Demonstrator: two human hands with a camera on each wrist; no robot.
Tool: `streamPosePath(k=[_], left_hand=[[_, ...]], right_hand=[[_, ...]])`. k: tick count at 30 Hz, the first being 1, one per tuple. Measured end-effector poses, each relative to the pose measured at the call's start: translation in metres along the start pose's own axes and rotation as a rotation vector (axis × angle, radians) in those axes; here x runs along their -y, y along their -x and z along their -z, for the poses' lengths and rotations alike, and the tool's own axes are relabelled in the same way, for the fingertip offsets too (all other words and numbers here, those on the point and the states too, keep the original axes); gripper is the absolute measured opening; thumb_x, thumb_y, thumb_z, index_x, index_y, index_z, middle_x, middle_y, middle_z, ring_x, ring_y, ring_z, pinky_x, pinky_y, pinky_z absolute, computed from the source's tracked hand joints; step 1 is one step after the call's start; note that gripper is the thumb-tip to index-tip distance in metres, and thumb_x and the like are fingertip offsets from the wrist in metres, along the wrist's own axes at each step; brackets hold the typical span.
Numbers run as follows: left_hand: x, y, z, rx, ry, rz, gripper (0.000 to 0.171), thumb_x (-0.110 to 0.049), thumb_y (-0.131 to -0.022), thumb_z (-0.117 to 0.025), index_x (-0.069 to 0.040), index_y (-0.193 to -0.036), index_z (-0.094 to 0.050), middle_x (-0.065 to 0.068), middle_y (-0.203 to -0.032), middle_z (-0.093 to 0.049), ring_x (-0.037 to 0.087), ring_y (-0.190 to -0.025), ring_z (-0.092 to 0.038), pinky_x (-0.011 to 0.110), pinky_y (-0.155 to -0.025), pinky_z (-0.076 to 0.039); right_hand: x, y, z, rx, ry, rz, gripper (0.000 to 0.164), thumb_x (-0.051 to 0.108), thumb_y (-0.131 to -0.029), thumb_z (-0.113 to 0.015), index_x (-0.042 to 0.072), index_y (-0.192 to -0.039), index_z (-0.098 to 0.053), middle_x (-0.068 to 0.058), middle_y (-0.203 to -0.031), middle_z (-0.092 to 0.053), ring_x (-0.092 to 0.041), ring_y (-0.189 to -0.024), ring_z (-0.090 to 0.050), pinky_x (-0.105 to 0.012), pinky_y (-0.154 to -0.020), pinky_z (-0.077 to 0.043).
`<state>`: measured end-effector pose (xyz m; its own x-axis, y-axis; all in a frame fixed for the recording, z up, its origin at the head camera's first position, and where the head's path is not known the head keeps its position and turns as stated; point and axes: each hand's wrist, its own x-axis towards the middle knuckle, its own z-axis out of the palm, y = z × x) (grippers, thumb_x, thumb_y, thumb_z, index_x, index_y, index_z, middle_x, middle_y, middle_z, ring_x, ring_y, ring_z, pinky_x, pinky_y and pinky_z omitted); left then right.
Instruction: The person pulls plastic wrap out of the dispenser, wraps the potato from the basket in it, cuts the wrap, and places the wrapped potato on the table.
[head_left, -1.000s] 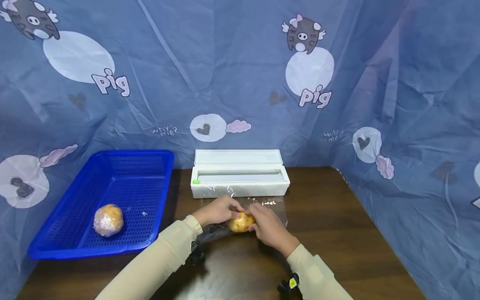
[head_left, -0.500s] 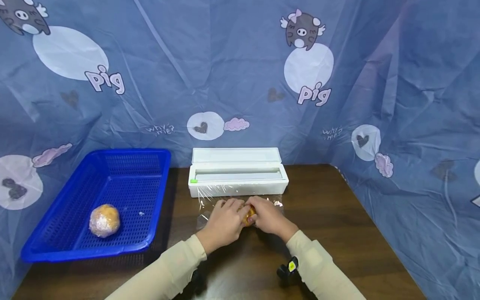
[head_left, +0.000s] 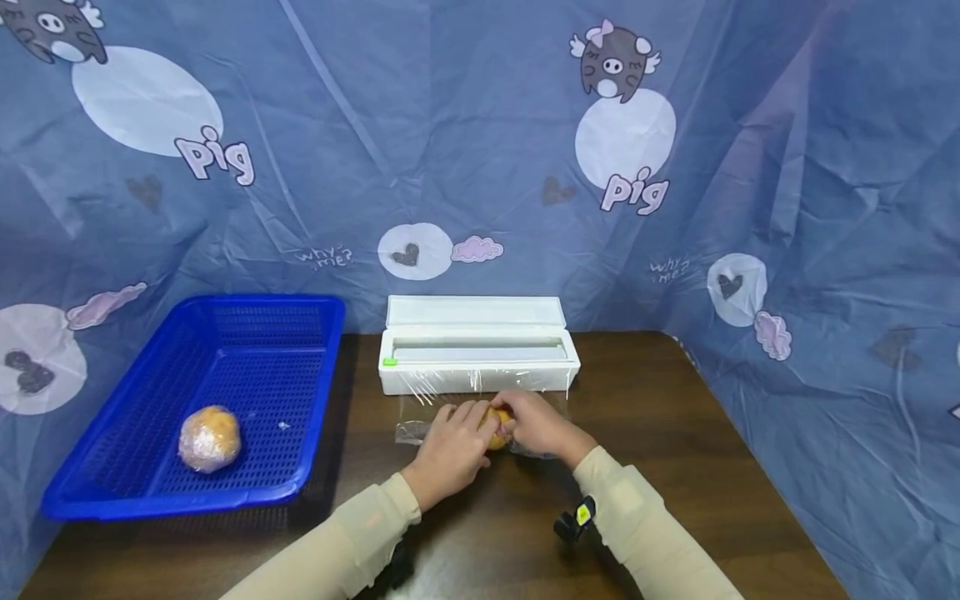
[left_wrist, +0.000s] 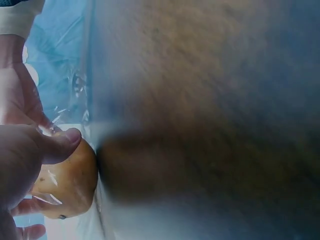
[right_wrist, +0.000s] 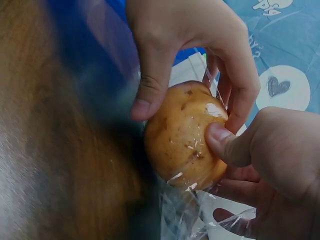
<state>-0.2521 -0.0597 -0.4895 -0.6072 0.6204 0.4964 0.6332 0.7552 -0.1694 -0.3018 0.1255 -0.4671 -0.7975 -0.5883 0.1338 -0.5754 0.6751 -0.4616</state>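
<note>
A yellow-brown potato (head_left: 498, 440) rests at the near edge of a sheet of cling film (head_left: 411, 429) on the table. My left hand (head_left: 452, 450) holds its left side, the thumb low and the fingers over the top. From the right, my right hand (head_left: 537, 425) grips the potato too. In the right wrist view its thumb presses film against the potato (right_wrist: 182, 135), with the other fingers partly hidden behind. Shiny film covers part of the skin and hangs loose beside it. The sheet still joins the white cling film dispenser (head_left: 480, 382) behind.
To the left stands a blue plastic basket (head_left: 176, 503) holding one film-wrapped potato (head_left: 210, 439). The dispenser's lid (head_left: 476, 312) is up, and a green slider (head_left: 389, 362) sits at its left end. Behind the brown wooden table (head_left: 675, 467) hangs a blue patterned cloth (head_left: 480, 150).
My left hand has shifted from the film at the potato's upper left to over its left side. The potato has moved slightly right, and film is now pulled flatter in front of the dispenser.
</note>
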Motion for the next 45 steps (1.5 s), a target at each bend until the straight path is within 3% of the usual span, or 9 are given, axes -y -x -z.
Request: streamPosePath(k=[9, 14, 21, 30, 33, 37, 40, 45], left_hand=[[0.006, -0.005, -0.01, -0.017, -0.005, -0.006, 0.055, -0.032, -0.066, -0.092, -0.01, -0.108, -0.064, 0.008, -0.106, -0.064, 0.025, -0.097, -0.064, 0.04, -0.075, -0.048], [0.009, -0.006, -0.01, 0.009, 0.031, 0.002, 0.053, -0.029, -0.066, -0.093, -0.009, -0.105, -0.063, 0.008, -0.105, -0.065, 0.026, -0.096, -0.065, 0.041, -0.074, -0.05], [0.011, -0.008, -0.009, 0.06, 0.079, 0.045, 0.058, -0.032, -0.067, -0.094, -0.009, -0.109, -0.063, 0.008, -0.106, -0.065, 0.026, -0.095, -0.065, 0.043, -0.075, -0.052], [0.016, -0.013, -0.008, 0.139, 0.137, 0.083, 0.061, -0.034, -0.07, -0.093, -0.01, -0.117, -0.062, 0.008, -0.113, -0.066, 0.026, -0.102, -0.066, 0.047, -0.083, -0.053], [0.018, -0.015, -0.009, 0.142, 0.152, 0.088, 0.058, -0.033, -0.071, -0.092, -0.01, -0.115, -0.062, 0.008, -0.112, -0.066, 0.027, -0.102, -0.066, 0.048, -0.083, -0.053], [0.019, -0.015, -0.01, 0.154, 0.172, 0.091, 0.056, -0.031, -0.071, -0.092, -0.009, -0.114, -0.063, 0.008, -0.112, -0.066, 0.027, -0.103, -0.065, 0.048, -0.083, -0.053], [0.019, -0.015, -0.011, 0.165, 0.18, 0.094, 0.057, -0.03, -0.071, -0.092, -0.008, -0.115, -0.063, 0.009, -0.114, -0.066, 0.027, -0.105, -0.064, 0.048, -0.084, -0.053], [0.019, -0.016, -0.011, 0.158, 0.186, 0.099, 0.057, -0.029, -0.071, -0.092, -0.009, -0.116, -0.064, 0.009, -0.114, -0.066, 0.027, -0.105, -0.064, 0.048, -0.084, -0.052]], right_hand=[[-0.01, -0.008, 0.003, 0.121, -0.084, -0.026, 0.032, -0.005, -0.085, -0.069, -0.002, -0.117, -0.067, -0.012, -0.11, -0.071, -0.026, -0.104, -0.065, -0.043, -0.094, -0.051], [-0.013, -0.008, 0.006, 0.175, -0.146, -0.048, 0.033, 0.006, -0.092, -0.07, -0.002, -0.123, -0.066, -0.011, -0.117, -0.07, -0.025, -0.11, -0.065, -0.042, -0.097, -0.05], [-0.021, 0.0, 0.011, 0.153, -0.192, -0.108, 0.038, 0.022, -0.096, -0.07, -0.001, -0.125, -0.065, -0.013, -0.121, -0.069, -0.027, -0.113, -0.064, -0.045, -0.098, -0.05], [-0.049, 0.019, 0.022, 0.198, -0.178, -0.154, 0.036, 0.021, -0.092, -0.074, 0.0, -0.121, -0.068, -0.002, -0.095, -0.071, -0.013, -0.081, -0.063, -0.034, -0.075, -0.053], [-0.064, 0.025, 0.028, 0.203, -0.317, -0.179, 0.029, 0.014, -0.095, -0.069, -0.002, -0.119, -0.069, -0.003, -0.087, -0.07, -0.012, -0.072, -0.062, -0.031, -0.065, -0.052], [-0.082, 0.034, 0.029, 0.113, -0.534, -0.281, 0.023, 0.004, -0.097, -0.063, -0.006, -0.116, -0.071, -0.011, -0.084, -0.071, -0.016, -0.069, -0.063, -0.03, -0.058, -0.048], [-0.093, 0.039, 0.028, 0.016, -0.654, -0.35, 0.021, 0.003, -0.097, -0.063, -0.008, -0.113, -0.072, -0.008, -0.084, -0.073, -0.015, -0.068, -0.062, -0.027, -0.057, -0.045], [-0.112, 0.047, 0.03, -0.058, -0.942, -0.433, 0.031, -0.002, -0.097, -0.057, -0.018, -0.124, -0.06, 0.0, -0.083, -0.072, -0.006, -0.063, -0.057, -0.02, -0.054, -0.043]])
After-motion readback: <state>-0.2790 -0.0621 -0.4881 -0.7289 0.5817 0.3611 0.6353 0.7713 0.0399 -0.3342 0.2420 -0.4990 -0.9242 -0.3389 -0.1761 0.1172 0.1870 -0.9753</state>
